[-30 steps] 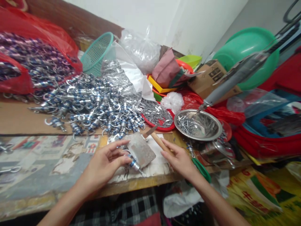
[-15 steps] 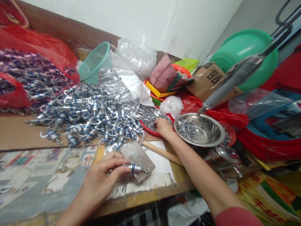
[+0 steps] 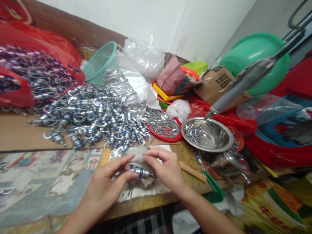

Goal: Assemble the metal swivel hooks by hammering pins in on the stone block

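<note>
My left hand [image 3: 107,187] pinches a small silver metal fitting with a blue band [image 3: 140,171] at the table's near edge. My right hand [image 3: 163,169] has its fingertips on the fitting's right end, over a grey metal block [image 3: 136,152] that lies on white paper. A wooden-handled tool [image 3: 192,170] lies just right of my right hand. Whether the right fingers also hold a small part is hidden.
A big heap of the same blue-banded fittings [image 3: 97,113] lies behind my hands. A red tray of small metal pieces [image 3: 163,123] and a steel bowl of screws [image 3: 207,134] stand to the right. A powered screwdriver [image 3: 241,84] hangs over the bowl. Baskets, bags and basins crowd the back.
My right hand left the wooden handle, reached to the red tray, then came back to the fitting in my left hand. The left hand stayed in place.
</note>
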`<action>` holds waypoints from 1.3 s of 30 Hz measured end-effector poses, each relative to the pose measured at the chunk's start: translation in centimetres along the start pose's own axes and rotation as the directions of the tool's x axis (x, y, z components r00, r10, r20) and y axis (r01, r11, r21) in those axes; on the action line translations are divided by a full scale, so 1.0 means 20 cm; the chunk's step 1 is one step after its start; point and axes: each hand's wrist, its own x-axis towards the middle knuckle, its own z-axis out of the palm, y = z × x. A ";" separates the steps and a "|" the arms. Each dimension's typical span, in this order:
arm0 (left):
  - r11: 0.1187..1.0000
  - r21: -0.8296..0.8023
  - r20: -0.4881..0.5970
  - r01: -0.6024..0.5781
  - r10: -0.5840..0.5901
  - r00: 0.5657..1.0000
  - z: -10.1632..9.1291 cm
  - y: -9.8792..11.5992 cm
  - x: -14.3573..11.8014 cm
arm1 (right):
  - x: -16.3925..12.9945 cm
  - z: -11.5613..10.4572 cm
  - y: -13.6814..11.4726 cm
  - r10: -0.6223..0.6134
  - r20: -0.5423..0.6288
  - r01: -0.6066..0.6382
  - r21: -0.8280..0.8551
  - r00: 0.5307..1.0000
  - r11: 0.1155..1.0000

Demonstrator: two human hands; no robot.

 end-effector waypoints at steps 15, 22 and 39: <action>0.994 -0.095 0.075 0.059 -0.051 0.996 -0.03 0.04 -0.04 | -0.17 -0.02 -0.01 -0.582 0.108 0.591 -0.173 0.806 0.788; 0.996 0.019 0.131 -0.087 0.084 0.988 -0.05 0.10 -0.03 | -0.16 -0.10 0.02 -0.762 0.296 0.811 -0.324 0.577 0.488; 0.880 -0.291 0.305 0.377 -0.288 0.908 0.01 0.07 -0.04 | 0.31 -0.29 0.16 0.011 0.014 0.003 -0.764 1.000 0.645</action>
